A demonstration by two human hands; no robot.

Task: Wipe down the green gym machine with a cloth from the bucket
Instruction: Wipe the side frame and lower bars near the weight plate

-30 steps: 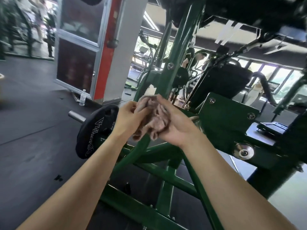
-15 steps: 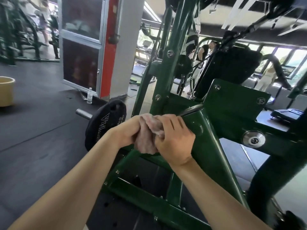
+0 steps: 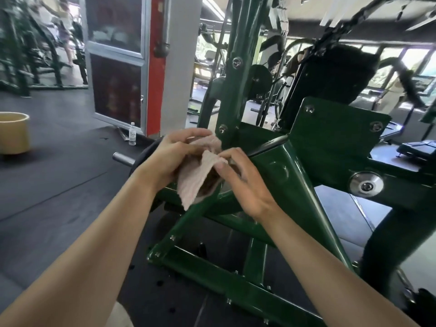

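Since 0.5 s ago the bunched cloth [image 3: 195, 182] has opened into a hanging flap, left hand [image 3: 169, 159] gripping its top, right hand [image 3: 245, 185] pinching an edge, just before the green machine [image 3: 290, 185] (bucket [image 3: 14, 133] well apart); advise folding 1 flat pad before wiping.

Open dark floor [image 3: 59, 185] across the left and near side, yellow bucket [image 3: 14, 133] far left, steel peg [image 3: 121, 158] jutting leftward, green upright [image 3: 236, 74] at centre, sloping green beam [image 3: 290, 180] filling the right, base crossbar [image 3: 212, 277] low and near, open gaps between bars.
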